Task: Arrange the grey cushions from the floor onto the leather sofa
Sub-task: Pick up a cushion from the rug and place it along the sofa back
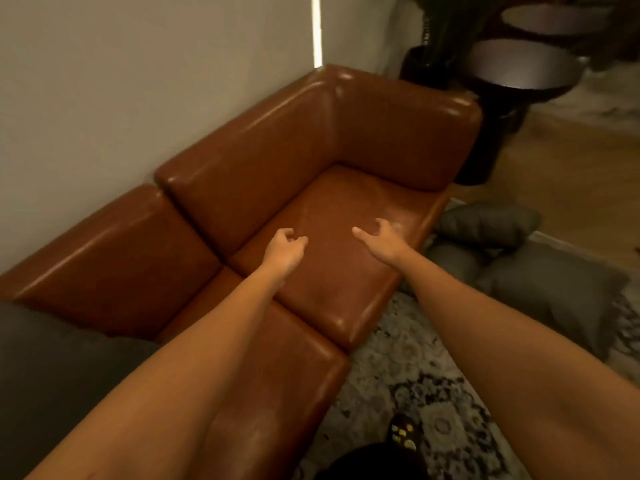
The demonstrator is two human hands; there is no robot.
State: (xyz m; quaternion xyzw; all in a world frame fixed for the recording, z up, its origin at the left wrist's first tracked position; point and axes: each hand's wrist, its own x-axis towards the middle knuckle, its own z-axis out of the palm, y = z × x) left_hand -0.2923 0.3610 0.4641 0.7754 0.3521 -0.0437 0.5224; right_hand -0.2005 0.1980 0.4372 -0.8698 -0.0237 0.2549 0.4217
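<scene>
The brown leather sofa (249,161) runs along the wall from lower left to its far armrest. Both my arms reach out over its far seat. My left hand (284,249) hovers with loosely curled fingers and holds nothing. My right hand (381,239) is beside it, thumb and fingers spread, also holding nothing. One grey cushion (59,372) leans on the sofa at the lower left, partly behind my left arm. On the floor to the right of the sofa lie grey cushions: one far (485,223), one nearer and larger (550,292), a third (450,261) between them.
A patterned rug (408,368) lies in front of the sofa, with my foot in a dark patterned shoe (403,433) on it. Beyond the armrest stand round dark side tables (519,69) and a black plant pot (420,65). Wooden floor (568,161) extends to the right.
</scene>
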